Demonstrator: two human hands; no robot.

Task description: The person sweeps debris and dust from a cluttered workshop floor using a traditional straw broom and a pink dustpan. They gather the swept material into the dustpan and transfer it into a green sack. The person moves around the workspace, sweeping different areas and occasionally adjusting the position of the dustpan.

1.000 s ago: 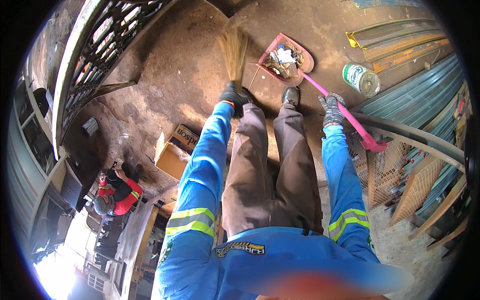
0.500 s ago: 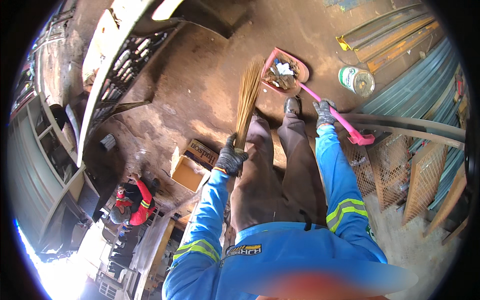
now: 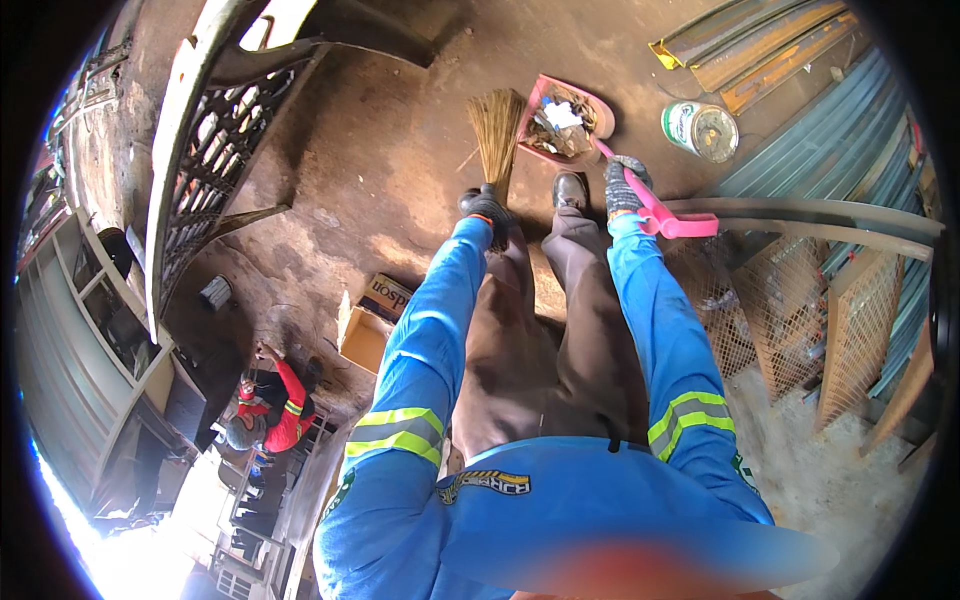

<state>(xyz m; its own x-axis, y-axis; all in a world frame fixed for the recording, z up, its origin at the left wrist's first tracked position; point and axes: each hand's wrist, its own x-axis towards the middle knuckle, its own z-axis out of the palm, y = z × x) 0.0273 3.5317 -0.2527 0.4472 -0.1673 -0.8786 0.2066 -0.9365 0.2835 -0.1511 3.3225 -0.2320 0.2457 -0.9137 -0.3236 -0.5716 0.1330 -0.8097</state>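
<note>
My gloved left hand (image 3: pixel 484 210) is wrapped round the bound end of a straw broom (image 3: pixel 495 135). Its bristles fan out on the brown floor just left of a pink dustpan (image 3: pixel 604 118). In the pan lies a heap of debris (image 3: pixel 562 122), with dry brown scraps and white pieces. My gloved right hand (image 3: pixel 627 186) is closed round the dustpan's long pink handle (image 3: pixel 678 222), whose end sticks out to the right of the wrist. The pan rests on the floor ahead of my shoes.
A white and green can (image 3: pixel 700 130) lies right of the pan. Metal sheets (image 3: pixel 800 150) and mesh panels (image 3: pixel 770 300) are stacked at the right. An open cardboard box (image 3: pixel 367 335) sits at left. Farther left are a slatted metal frame (image 3: pixel 225 140) and a person in red (image 3: pixel 280 400).
My left hand has moved forward with the broom, and its bristles are more spread and stand lower in view. My right hand, still on the handle, has shifted forward and slightly left.
</note>
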